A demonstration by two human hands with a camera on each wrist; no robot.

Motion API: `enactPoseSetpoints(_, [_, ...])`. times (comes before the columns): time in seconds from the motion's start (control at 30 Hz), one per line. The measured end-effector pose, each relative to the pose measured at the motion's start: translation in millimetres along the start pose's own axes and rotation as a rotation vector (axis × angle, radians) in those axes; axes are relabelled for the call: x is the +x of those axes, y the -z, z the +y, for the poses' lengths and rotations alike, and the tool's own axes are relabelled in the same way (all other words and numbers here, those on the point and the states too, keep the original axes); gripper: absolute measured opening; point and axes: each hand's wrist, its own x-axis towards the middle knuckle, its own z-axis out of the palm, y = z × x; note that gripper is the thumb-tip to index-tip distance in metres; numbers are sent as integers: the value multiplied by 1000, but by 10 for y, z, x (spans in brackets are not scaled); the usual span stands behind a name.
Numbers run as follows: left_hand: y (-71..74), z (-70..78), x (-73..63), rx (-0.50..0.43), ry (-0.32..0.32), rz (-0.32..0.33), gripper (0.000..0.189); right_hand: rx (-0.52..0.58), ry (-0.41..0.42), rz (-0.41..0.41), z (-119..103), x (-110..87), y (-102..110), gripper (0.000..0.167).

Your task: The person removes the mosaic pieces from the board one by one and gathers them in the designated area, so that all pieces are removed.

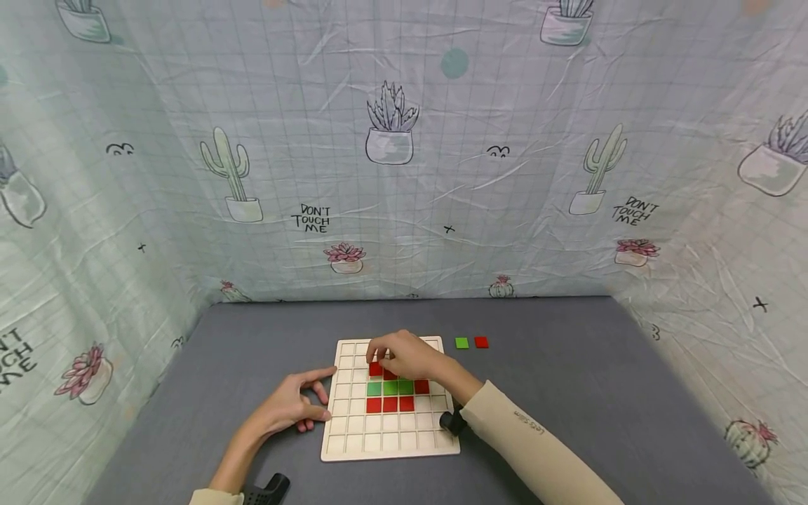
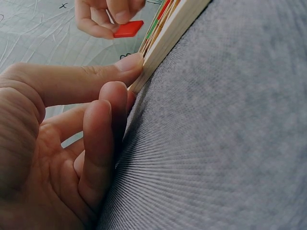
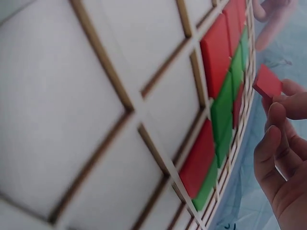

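Observation:
A pale wooden grid board point(image 1: 381, 443) lies flat on the table. My right hand point(image 1: 407, 354) is over its upper middle and pinches a red square tile point(image 3: 267, 82) between thumb and fingers. That tile is tilted and held just above the board. At the board's left edge, my left hand point(image 1: 287, 403) touches the side with index finger and thumb; its other fingers are bent. Green tiles point(image 1: 390, 387) sit in a middle row ending in a red tile point(image 1: 421, 386). Below them is a row of red tiles point(image 1: 390, 404). The right hand hides some upper cells.
A loose green tile point(image 1: 461, 343) and a loose red tile point(image 1: 482, 342) lie on the grey table point(image 1: 536, 393), right of the board's top corner. A printed curtain point(image 1: 391, 189) surrounds the table at the back and sides. Both wrists wear black cameras point(image 1: 451, 422).

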Motion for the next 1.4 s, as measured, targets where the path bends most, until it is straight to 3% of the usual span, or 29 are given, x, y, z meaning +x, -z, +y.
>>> enactPoseSetpoints(0.43, [-2,2,-8,0,4,2,89,18,30,97,266,-254,306,21])
enactPoseSetpoints(0.97, [2,4,-9,0,-6,-1,89,29,-61,193,756,-785,720,23])
enactPoseSetpoints(1.4, [-1,23,-7,-13,13,6,91,27,-175,256,1112,-1187,928,23])
